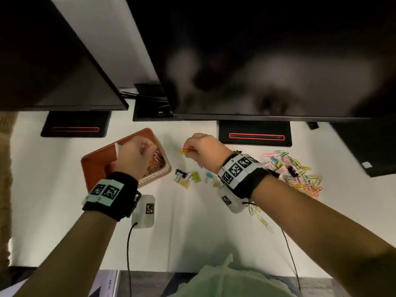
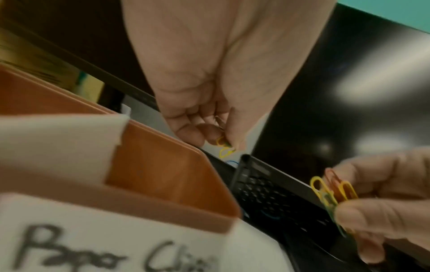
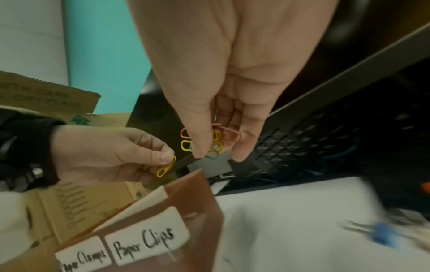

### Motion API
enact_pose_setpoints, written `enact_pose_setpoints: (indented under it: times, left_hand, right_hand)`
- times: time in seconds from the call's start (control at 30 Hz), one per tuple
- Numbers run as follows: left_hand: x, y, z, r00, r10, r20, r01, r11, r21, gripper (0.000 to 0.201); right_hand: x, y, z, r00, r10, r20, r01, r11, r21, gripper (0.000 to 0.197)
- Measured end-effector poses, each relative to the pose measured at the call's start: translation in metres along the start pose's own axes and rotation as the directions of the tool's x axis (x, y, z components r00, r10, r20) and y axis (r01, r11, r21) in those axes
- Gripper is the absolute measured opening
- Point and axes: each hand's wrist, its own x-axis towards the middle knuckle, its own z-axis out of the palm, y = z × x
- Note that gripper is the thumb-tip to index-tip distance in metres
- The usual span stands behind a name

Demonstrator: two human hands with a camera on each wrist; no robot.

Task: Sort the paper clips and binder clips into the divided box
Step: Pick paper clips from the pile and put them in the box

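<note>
The brown divided box (image 1: 94, 166) sits left of centre on the white desk; its labels read "Paper Clamps" (image 3: 83, 261) and "Paper Clips" (image 3: 146, 241). Its right compartment holds several paper clips (image 1: 155, 160). My left hand (image 1: 147, 147) hovers over that compartment and pinches one yellow paper clip (image 3: 165, 167). My right hand (image 1: 189, 152) is just right of the box, holding a small bunch of coloured paper clips (image 3: 230, 136) between thumb and fingers. Several binder clips (image 1: 188, 176) lie on the desk below the right hand.
A big loose pile of coloured paper clips (image 1: 300, 172) lies to the right, behind my right wrist. Two dark monitors (image 1: 257, 61) overhang the back of the desk on black stands (image 1: 255, 133). A black keyboard (image 3: 302, 139) is close behind the hands.
</note>
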Motion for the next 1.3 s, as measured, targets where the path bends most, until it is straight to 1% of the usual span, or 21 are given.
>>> enact_pose_setpoints:
  times: [0.07,0.13,0.2,0.27,0.3,0.37,0.43,0.47,0.53,0.57,0.63,0.7,0.73,0.87,0.93,1.0,1.07,1.1,1.2,1.3]
  left_hand:
    - [0.004,-0.019,-0.009,0.997,-0.066,-0.032,0.066,0.998,-0.007,0.009]
    - [0.004,-0.03,-0.01,0.994,-0.103,0.022,0.103,0.995,0.019,0.008]
    - [0.003,-0.036,-0.01,0.99,-0.12,0.072,0.118,0.993,0.026,0.013]
    - [0.002,-0.04,-0.012,0.994,-0.081,0.077,0.075,0.994,0.079,0.027]
    - [0.001,-0.042,-0.014,0.997,-0.042,0.072,0.034,0.993,0.115,0.033]
    - [-0.003,-0.042,-0.015,0.998,0.036,0.047,-0.041,0.992,0.116,0.039]
    - [-0.012,-0.032,-0.011,0.992,0.112,0.064,-0.115,0.993,0.039,0.04]
    - [-0.016,-0.024,-0.005,0.982,0.158,0.101,-0.156,0.987,-0.026,0.039]
    - [-0.025,-0.005,0.013,0.947,0.255,0.195,-0.233,0.964,-0.129,0.037]
    - [-0.029,0.005,0.025,0.924,0.296,0.243,-0.268,0.953,-0.144,0.035]
    - [-0.037,0.023,0.054,0.878,0.341,0.336,-0.307,0.939,-0.153,0.034]
    - [-0.044,0.04,0.083,0.839,0.351,0.415,-0.321,0.936,-0.144,0.034]
    - [-0.047,0.047,0.097,0.822,0.354,0.447,-0.334,0.934,-0.125,0.034]
    - [-0.047,0.068,0.143,0.766,0.33,0.552,-0.387,0.922,-0.016,0.036]
    - [-0.043,0.072,0.157,0.751,0.305,0.586,-0.411,0.91,0.054,0.038]
    - [-0.041,0.073,0.165,0.756,0.277,0.592,-0.41,0.907,0.099,0.039]
    - [-0.038,0.074,0.168,0.775,0.271,0.571,-0.391,0.915,0.096,0.037]
    - [-0.037,0.074,0.167,0.791,0.27,0.55,-0.372,0.924,0.082,0.036]
    - [-0.028,0.074,0.156,0.859,0.255,0.444,-0.289,0.957,0.01,0.035]
    - [-0.017,0.07,0.142,0.903,0.228,0.363,-0.241,0.971,-0.012,0.037]
  right_hand:
    - [0.024,-0.03,0.012,1.0,-0.025,-0.012,0.025,1.0,0.009,0.018]
    - [0.045,-0.054,0.025,1.0,-0.016,-0.006,0.016,1.0,0.025,0.021]
    - [0.058,-0.07,0.037,1.0,0.018,0.025,-0.019,0.999,0.047,0.033]
    - [0.059,-0.076,0.043,0.998,0.043,0.037,-0.047,0.992,0.114,0.047]
    - [0.053,-0.075,0.043,0.999,0.047,0.016,-0.049,0.986,0.158,0.05]
    - [0.031,-0.062,0.039,0.998,0.047,-0.044,-0.038,0.982,0.187,0.045]
    - [0.002,-0.032,0.033,0.996,0.061,-0.058,-0.054,0.992,0.113,0.036]
    - [-0.015,-0.014,0.031,0.994,0.098,-0.049,-0.095,0.994,0.06,0.033]
    - [-0.051,0.024,0.026,0.977,0.211,-0.023,-0.211,0.977,-0.033,0.027]
    - [-0.069,0.041,0.025,0.962,0.275,-0.004,-0.274,0.959,-0.064,0.025]
    - [-0.102,0.066,0.022,0.929,0.366,0.049,-0.36,0.927,-0.104,0.02]
    - [-0.128,0.081,0.021,0.91,0.405,0.086,-0.394,0.911,-0.12,0.017]
    - [-0.137,0.086,0.021,0.908,0.411,0.085,-0.401,0.909,-0.116,0.017]
    - [-0.15,0.103,0.024,0.919,0.394,0.023,-0.391,0.918,-0.068,0.025]
    - [-0.147,0.108,0.023,0.906,0.424,-0.008,-0.424,0.905,-0.033,0.031]
    - [-0.144,0.113,0.022,0.883,0.468,-0.038,-0.469,0.883,-0.014,0.034]
    - [-0.144,0.118,0.02,0.861,0.504,-0.061,-0.506,0.862,-0.012,0.036]
    - [-0.146,0.12,0.018,0.853,0.517,-0.07,-0.519,0.854,-0.023,0.037]
    - [-0.15,0.126,0.011,0.84,0.531,-0.113,-0.54,0.838,-0.077,0.039]
    - [-0.141,0.129,0.001,0.846,0.519,-0.125,-0.531,0.843,-0.092,0.039]
